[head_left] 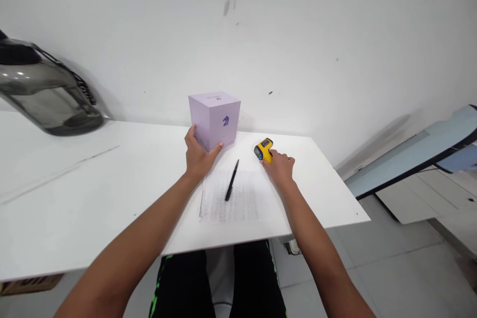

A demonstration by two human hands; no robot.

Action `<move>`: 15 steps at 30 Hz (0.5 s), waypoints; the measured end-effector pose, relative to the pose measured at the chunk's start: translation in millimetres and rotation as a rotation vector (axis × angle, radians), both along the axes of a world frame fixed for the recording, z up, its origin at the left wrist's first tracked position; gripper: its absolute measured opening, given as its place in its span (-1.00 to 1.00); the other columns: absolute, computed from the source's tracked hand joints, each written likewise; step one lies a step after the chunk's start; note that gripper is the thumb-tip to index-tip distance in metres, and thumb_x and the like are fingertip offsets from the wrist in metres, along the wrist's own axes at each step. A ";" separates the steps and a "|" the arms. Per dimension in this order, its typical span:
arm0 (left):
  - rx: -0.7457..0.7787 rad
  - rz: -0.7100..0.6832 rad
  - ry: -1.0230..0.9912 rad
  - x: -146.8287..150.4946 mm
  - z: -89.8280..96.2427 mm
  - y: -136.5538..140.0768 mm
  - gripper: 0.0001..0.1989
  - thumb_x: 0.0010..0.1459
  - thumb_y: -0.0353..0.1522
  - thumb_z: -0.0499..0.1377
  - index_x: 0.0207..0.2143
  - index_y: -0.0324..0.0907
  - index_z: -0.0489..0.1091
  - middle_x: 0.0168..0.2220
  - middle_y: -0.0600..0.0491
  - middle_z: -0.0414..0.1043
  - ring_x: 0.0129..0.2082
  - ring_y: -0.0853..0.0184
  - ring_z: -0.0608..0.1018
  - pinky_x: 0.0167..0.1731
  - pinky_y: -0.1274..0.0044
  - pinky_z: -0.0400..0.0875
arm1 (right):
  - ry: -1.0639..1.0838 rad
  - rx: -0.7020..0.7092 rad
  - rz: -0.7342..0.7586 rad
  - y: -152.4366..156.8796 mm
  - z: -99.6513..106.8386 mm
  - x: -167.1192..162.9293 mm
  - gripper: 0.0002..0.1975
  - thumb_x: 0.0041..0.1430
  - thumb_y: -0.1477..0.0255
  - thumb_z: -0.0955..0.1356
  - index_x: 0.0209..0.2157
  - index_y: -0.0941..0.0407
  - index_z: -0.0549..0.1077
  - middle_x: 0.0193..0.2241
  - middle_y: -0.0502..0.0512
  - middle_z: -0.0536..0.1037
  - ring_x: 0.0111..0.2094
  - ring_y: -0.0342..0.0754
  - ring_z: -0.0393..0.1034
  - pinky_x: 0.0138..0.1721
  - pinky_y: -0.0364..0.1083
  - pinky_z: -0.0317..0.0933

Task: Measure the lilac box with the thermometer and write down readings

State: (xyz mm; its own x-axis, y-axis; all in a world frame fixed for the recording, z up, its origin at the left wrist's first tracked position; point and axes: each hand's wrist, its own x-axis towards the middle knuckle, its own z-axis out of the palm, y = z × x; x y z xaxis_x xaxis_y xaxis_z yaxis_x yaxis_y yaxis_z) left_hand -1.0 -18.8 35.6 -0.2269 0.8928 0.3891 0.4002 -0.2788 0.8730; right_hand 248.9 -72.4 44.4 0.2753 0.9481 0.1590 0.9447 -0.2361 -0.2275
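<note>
My left hand (200, 156) grips the lower near corner of a lilac box (225, 121), thumb on its front face and fingers along its left side. The box stands upright on the white table, near the wall. To the right, my right hand (279, 166) is closed round the handle of a yellow and black infrared thermometer (265, 148), which lies low at the table top. Some of its handle is hidden by my fingers. Between my forearms lies a sheet of paper (244, 203) covered in writing, with a black pen (231, 181) slanting across it.
A large grey see-through bottle (48, 89) with a black lid is at the back left of the white table (93, 198). The wall (298, 49) runs behind the table. Past the table's right edge is a pale blue panel with a black edge (413, 154).
</note>
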 end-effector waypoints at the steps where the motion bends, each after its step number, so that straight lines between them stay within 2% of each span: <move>1: -0.007 -0.002 -0.001 0.3 -0.1 0.2 0.09 -0.10 -0.09 0.41 0.37 -0.07 -0.09 0.38 -0.24 0.02 0.34 -0.08 0.27 0.27 0.11 0.28 | -0.003 -0.007 -0.001 0.9 -1.1 0.3 -0.52 0.28 0.19 0.35 0.15 0.11 0.40 -0.05 0.27 0.60 0.05 0.20 0.38 0.08 0.13 -0.01; 5: -0.038 -0.018 -0.005 1.1 -0.2 0.7 0.06 -0.09 -0.08 0.40 0.35 -0.06 -0.07 0.36 -0.23 0.05 0.34 -0.07 0.27 0.27 0.12 0.28 | -0.077 0.048 0.000 -1.1 0.2 -2.7 -0.54 0.30 0.16 0.35 0.13 0.10 0.45 0.03 0.30 0.55 0.07 0.20 0.35 0.08 0.14 0.01; 8: -0.047 -0.038 0.000 1.1 -0.4 1.2 0.05 -0.09 -0.07 0.40 0.34 -0.04 -0.06 0.36 -0.21 0.05 0.34 -0.07 0.27 0.27 0.12 0.28 | -0.200 0.174 0.092 -6.2 4.1 -10.0 -0.62 0.32 0.31 0.35 0.13 0.11 0.46 0.07 0.33 0.50 0.08 0.20 0.31 0.10 0.15 0.00; 10: -0.039 -0.047 -0.001 1.0 -1.1 1.8 0.03 -0.09 -0.08 0.40 0.34 -0.03 -0.05 0.36 -0.21 0.06 0.34 -0.07 0.26 0.26 0.11 0.29 | -0.272 0.176 0.313 -8.2 5.3 -18.2 -0.66 0.35 0.45 0.32 0.12 0.09 0.47 -0.03 0.29 0.55 -0.01 0.15 0.36 0.06 0.12 0.04; 13: -0.017 -0.047 0.000 1.6 -3.0 3.0 0.01 -0.08 -0.08 0.40 0.33 -0.05 -0.04 0.35 -0.24 0.06 0.35 -0.08 0.26 0.26 0.11 0.28 | -0.356 0.068 0.750 -7.8 4.3 -34.5 -0.62 0.35 0.62 0.25 0.09 0.04 0.50 -0.23 0.21 0.58 -0.21 0.04 0.40 -0.11 0.03 0.11; 15: -0.005 -0.040 -0.009 2.3 -4.2 4.0 0.01 -0.07 -0.09 0.40 0.33 -0.06 -0.04 0.35 -0.24 0.07 0.35 -0.07 0.25 0.27 0.11 0.27 | -0.402 0.051 0.941 -6.4 3.4 -44.6 -0.59 0.34 0.68 0.25 0.08 0.04 0.51 -0.27 0.18 0.58 -0.26 0.00 0.40 -0.18 0.00 0.11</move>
State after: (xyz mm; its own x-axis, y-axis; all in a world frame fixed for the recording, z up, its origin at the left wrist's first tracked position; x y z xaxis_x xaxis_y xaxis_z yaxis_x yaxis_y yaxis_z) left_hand 1.2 -14.8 31.4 -0.1939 0.9031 0.3832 0.3812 -0.2906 0.8776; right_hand 204.3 -78.8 47.9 -0.6592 0.7420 0.1221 0.7510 0.6412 0.1578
